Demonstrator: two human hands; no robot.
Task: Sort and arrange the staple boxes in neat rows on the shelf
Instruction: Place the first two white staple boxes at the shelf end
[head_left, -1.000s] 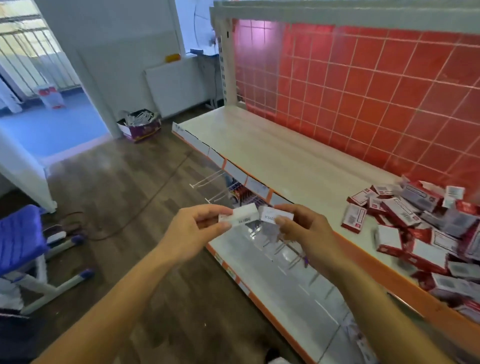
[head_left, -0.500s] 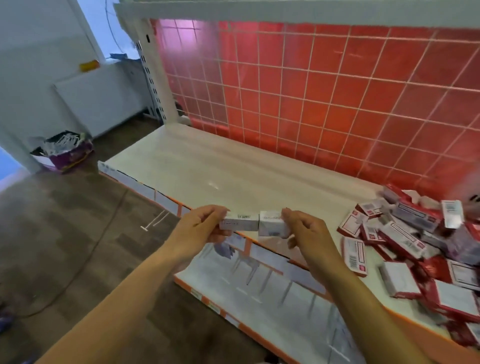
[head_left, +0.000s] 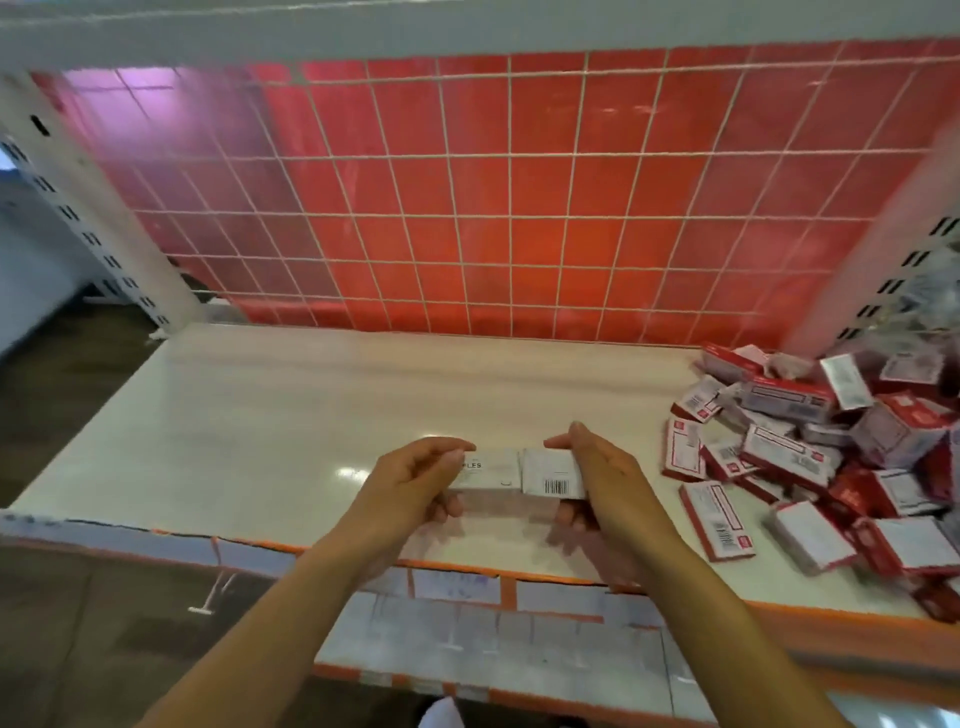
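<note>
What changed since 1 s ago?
The left hand with its white box and the right hand with its barcode box moved forward from off the shelf to over its front, boxes end to end. Grips unchanged; the pile on the right stayed put.

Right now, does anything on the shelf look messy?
Yes. The pile of boxes at the right end of the shelf is a jumble: red-and-white boxes tilted, overlapping and facing every way, with no rows. The left hand holds one white box, the right hand another, side by side.
</note>
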